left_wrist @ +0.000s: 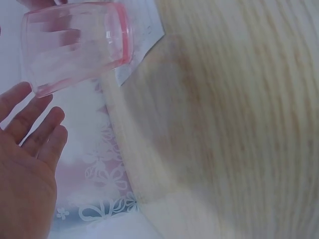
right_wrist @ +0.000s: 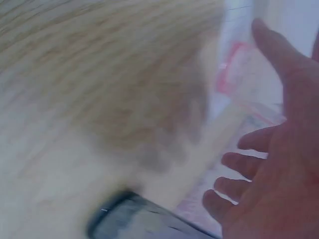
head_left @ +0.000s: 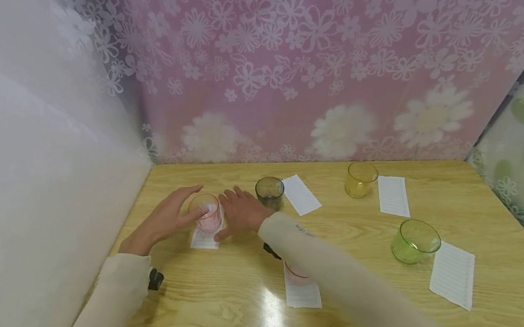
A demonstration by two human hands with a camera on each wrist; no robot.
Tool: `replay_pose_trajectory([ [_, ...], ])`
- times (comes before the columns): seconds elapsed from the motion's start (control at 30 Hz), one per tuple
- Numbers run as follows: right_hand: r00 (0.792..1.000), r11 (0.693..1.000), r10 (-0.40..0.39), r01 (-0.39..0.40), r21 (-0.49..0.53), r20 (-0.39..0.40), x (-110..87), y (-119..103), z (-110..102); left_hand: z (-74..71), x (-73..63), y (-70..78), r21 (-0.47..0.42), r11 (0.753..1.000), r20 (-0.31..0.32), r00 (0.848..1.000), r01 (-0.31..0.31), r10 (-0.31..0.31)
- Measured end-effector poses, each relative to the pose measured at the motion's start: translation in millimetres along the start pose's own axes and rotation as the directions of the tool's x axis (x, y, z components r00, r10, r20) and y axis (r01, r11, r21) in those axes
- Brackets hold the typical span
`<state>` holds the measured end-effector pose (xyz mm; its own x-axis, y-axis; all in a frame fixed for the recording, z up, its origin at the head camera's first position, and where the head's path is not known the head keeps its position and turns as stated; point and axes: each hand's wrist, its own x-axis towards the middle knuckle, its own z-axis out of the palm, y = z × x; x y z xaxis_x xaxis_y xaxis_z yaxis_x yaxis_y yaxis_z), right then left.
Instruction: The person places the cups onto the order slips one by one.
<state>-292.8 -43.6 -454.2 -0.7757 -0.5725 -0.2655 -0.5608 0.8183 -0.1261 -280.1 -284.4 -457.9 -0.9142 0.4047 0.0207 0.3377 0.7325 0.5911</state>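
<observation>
A clear pink glass stands upright on a slip of white paper at the left of the table. To its left is my left hand, thumb and fingers extended around the near and far sides. In the left wrist view its relaxed fingertips come right up to the rim of the pink glass. My right hand is on the other side, palm toward the glass and fingers spread. The right wrist view shows those fingers loosely extended, the pink glass beyond them. A dark grey glass is just behind the right hand.
A yellow glass and a green glass stand on the right, with paper slips beside them. Another paper lies by the grey glass. Under my right forearm, a second pink glass is mostly hidden. Curtained walls border the table.
</observation>
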Motion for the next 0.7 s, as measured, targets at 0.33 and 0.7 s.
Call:
replay_pose_trajectory([
  [0.33, 0.998, 0.996, -0.059, 0.056, 0.075, 0.03, -31.8, -1.8, -48.7, -5.1, 1.5, 8.6, 0.002, 1.0, -0.013, 1.0, 0.009, -0.009],
  [0.7, 0.977, 0.954, -0.192, 0.209, 0.217, -0.097, -56.4, 42.4, -82.4, -5.1, 23.9, 33.1, 0.069, 0.997, 0.008, 0.999, -0.042, 0.042],
])
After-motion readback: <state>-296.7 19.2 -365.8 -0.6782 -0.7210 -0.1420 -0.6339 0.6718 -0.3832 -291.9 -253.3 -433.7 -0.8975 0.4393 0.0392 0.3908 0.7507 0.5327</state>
